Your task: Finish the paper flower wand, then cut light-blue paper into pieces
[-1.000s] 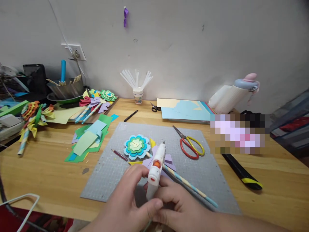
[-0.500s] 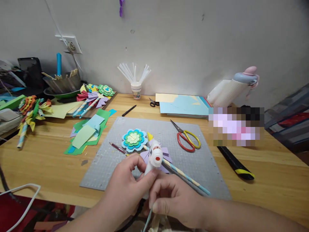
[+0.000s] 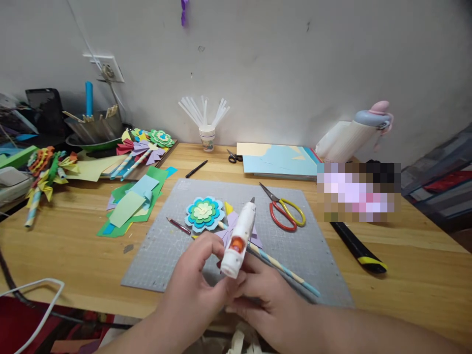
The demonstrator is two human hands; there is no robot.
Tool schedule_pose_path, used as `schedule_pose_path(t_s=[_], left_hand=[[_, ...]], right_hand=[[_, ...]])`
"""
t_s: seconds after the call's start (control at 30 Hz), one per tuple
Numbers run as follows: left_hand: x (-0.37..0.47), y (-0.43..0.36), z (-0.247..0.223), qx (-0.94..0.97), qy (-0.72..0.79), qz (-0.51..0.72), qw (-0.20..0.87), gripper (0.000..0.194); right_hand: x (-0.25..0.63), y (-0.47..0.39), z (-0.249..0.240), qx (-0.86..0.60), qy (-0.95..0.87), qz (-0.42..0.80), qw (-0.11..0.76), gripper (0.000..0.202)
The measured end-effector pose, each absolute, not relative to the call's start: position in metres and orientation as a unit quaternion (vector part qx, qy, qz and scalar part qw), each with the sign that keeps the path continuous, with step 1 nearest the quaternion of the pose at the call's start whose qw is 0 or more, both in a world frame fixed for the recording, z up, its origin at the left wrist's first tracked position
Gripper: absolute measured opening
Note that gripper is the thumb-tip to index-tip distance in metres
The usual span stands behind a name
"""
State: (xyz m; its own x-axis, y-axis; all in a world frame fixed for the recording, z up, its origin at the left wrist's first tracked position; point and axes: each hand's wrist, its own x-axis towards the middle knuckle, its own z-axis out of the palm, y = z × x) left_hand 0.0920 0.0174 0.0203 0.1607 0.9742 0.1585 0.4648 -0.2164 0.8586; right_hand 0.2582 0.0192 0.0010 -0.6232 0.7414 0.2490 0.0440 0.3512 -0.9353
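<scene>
Centrally, glue gun (image 3: 240, 238) in both hands; white sticks (image 3: 204, 112) in cup (image 3: 207, 138).

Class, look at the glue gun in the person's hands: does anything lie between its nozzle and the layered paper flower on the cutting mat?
Nothing visible does. The glue gun, gripped by the left hand and right hand, points up-right; the paper flower lies uncovered on the cutting mat, left of the nozzle.

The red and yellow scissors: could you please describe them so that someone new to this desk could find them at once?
Start at the grey cutting mat in the middle of the wooden desk. On its far right part, beyond the glue gun, lie the red and yellow scissors. The small scissors behind have black handles.
</scene>
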Motion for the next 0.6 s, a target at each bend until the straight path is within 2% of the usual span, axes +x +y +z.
schedule_pose_path(t_s=[0.1,0.3,0.47,0.6], left_hand=[[0.085,0.014,0.012,0.705,0.491,0.403,0.316,0.008],[0.074,0.010,0.005,0.737,0.435,0.441,0.271,0.013],[0.065,0.010,0.000,0.757,0.406,0.433,0.274,0.024],[0.050,0.023,0.004,0.707,0.437,0.489,0.266,0.027]], right_hand=[[0.260,0.018,-0.001,-0.266,-0.817,0.409,0.307,0.021],[0.258,0.018,-0.002,-0.232,-0.885,0.272,0.299,0.023],[0.257,0.022,-0.002,-0.220,-0.874,0.297,0.316,0.021],[0.257,0.025,-0.006,-0.238,-0.839,0.363,0.327,0.019]])
